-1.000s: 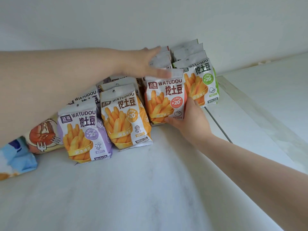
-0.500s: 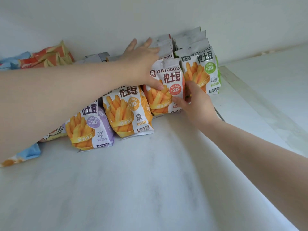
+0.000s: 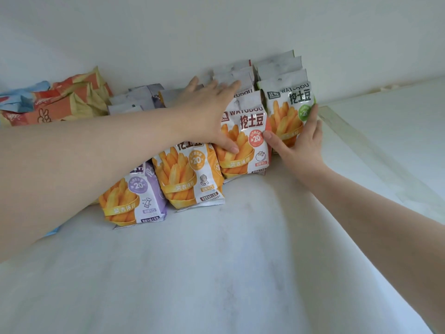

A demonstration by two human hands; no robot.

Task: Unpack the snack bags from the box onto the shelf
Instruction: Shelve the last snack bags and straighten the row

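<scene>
Rows of fries snack bags stand on the white shelf [image 3: 216,261] against the back wall. My left hand [image 3: 207,112] reaches across from the left and grips the top of the front red-labelled bag [image 3: 250,150], thumb on its face and fingers over its top edge. My right hand [image 3: 301,143] lies flat, fingers spread, against the front green-labelled bag [image 3: 286,102] at the right end, with its thumb touching the red bag's edge. An orange-labelled bag [image 3: 190,174] and a purple-labelled bag [image 3: 137,203] lean in front to the left. No box is in view.
Orange and red bags of another snack [image 3: 60,102] and a blue bag [image 3: 14,97] lie at the back left. More silver bag tops [image 3: 134,100] stand behind my left arm. The shelf's right edge strip [image 3: 361,145] borders a white side panel.
The red-labelled bag has been pushed back upright beside the green one. My right hand left its lower edge and moved onto the green bag. My left hand shifted down over the red bag's top.
</scene>
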